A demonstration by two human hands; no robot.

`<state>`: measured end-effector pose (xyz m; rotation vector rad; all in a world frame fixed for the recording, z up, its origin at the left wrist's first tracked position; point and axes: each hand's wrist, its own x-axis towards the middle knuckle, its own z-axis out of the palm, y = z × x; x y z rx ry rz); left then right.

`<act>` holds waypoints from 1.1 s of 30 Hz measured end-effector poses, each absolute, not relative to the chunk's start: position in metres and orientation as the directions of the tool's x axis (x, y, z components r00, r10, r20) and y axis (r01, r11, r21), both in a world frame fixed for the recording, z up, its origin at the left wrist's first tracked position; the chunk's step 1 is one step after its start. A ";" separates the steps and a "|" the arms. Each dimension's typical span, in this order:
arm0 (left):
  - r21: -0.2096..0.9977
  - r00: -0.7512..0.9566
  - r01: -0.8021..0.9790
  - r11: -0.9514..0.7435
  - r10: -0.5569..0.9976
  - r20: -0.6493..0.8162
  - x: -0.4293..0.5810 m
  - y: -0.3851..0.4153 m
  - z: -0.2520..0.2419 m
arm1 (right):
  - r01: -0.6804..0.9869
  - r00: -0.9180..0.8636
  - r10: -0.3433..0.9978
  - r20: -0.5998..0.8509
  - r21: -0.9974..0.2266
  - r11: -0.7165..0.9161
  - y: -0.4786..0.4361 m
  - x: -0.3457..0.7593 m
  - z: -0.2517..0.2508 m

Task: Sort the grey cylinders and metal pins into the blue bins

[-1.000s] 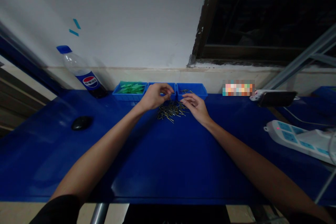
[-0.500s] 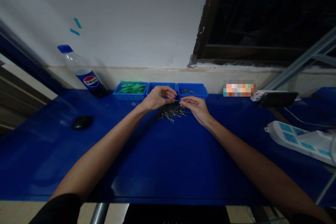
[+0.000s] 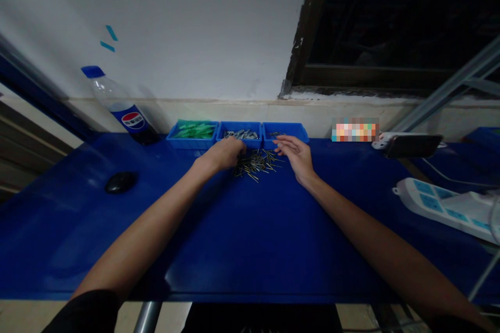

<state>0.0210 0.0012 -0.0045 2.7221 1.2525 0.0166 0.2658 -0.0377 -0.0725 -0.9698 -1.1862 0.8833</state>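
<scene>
Both hands at pin pile, 3 bins just behind

L hand [image 3: 223, 153] is palm-down at the L edge of the metal pins [image 3: 255, 166], approx. at counter level. Its fingers are bent down & mostly hidden behind the knuckles, so can't tell if they're grasping a pin. R hand [image 3: 297, 158] hangs at the front of the R bin [image 3: 296, 132], fingers loosely bent, thumb a bit apart; looks released, no item visible btwn the tips.

Pins lie in a loose, criss-crossed heap on the counter [image 3: 250, 244], btwn the hands & in front of the mid bin [image 3: 254, 143]; prob. put there so either hand gets to them w/o a stretch. Low L wrist prob. suits picking thin stuff off a flat surface; R hand's raised pose likely keeps its fingertips clear of the bin wall.

Bins sit side by side, prob. to keep types apart: green pieces [image 3: 195, 129] in the L bin [image 3: 191, 143], grey metal parts [image 3: 248, 134] in mid, a few thin pins in R. Bottle [image 3: 130, 118], mouse [image 3: 120, 182] & power strip [image 3: 433, 203] stand well apart, presumably to leave elbow room.
</scene>
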 end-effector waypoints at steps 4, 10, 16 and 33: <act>0.074 0.615 0.788 -0.611 0.782 -0.095 0.025 -0.002 -0.001 | -0.042 0.155 0.934 0.321 -0.943 0.331 -0.039 0.265 -0.071; 0.105 0.613 0.788 -0.607 0.790 -0.033 0.019 0.003 0.003 | -0.027 0.142 0.941 0.308 -0.949 0.315 -0.039 0.266 -0.071; 0.353 0.618 0.706 -0.614 0.778 0.116 0.018 0.004 0.012 | -0.008 0.082 0.948 0.309 -0.951 0.310 -0.040 0.264 -0.073; 0.514 0.688 0.512 -0.688 0.687 0.234 0.037 -0.008 0.006 | -0.112 -0.097 0.974 0.203 -0.975 0.192 -0.045 0.256 -0.072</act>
